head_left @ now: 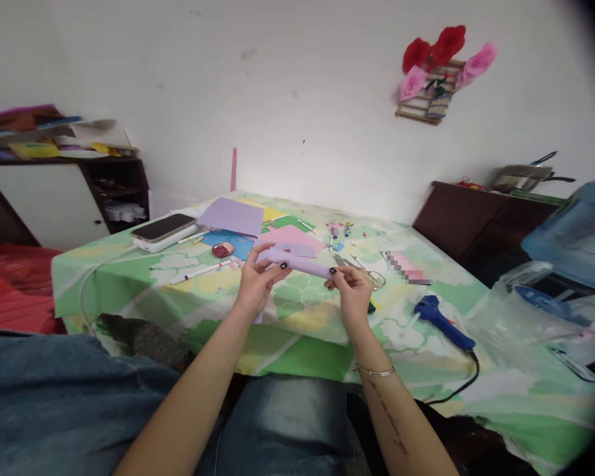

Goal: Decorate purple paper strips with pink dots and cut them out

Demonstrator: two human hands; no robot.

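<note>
A strip of purple paper [307, 266], rolled or folded lengthwise, is stretched between my two hands above the front of the table. My left hand [258, 283] pinches its left end, thumb in front and fingers behind. At the other end, my right hand [351, 288] grips the paper between thumb and fingers. Just beyond lie sheets of pink paper [290, 237], purple paper [233, 215] and blue paper [223, 239]. Scissors [375, 277] rest partly behind my right hand. A small dark red and pink object [223, 249] sits left of my left hand.
A blue glue gun [443, 322] with a black cord lies at the right. A phone [162, 227] rests on a white block [166, 240] with a cable at the left. White pens [201, 271] lie near the left hand. A clear plastic bag [515, 304] covers the right edge.
</note>
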